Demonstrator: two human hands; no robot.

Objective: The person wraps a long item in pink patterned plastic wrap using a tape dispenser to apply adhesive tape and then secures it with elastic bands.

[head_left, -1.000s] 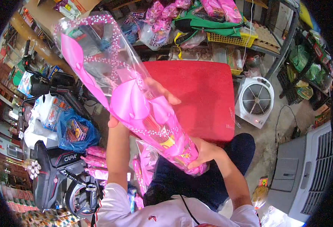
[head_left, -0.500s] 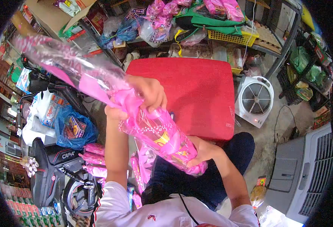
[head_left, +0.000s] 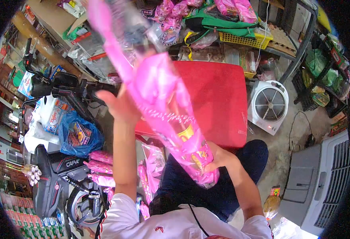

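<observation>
A long pink and clear cellophane-wrapped bundle [head_left: 165, 101] slants up from my lap toward the shelves, its clear top blurred. Yellow and red printed goods show inside its lower part. My right hand [head_left: 218, 157] grips the bundle's lower end from behind. My left hand [head_left: 117, 104] is spread flat against the bundle's left side at mid-height, fingers apart. A red table [head_left: 218, 99] lies just behind the bundle.
Several pink wrapped packs [head_left: 101, 169] lie on the floor at my left, beside a blue bag [head_left: 77, 137] and a parked motorbike [head_left: 55, 175]. A white box fan [head_left: 268, 105] stands right of the table, a grey appliance [head_left: 322, 181] further right. Crowded shelves [head_left: 222, 24] fill the back.
My left hand let go of the wrap's neck and now rests open against its side. The bundle's top swung from the far left to nearly upright.
</observation>
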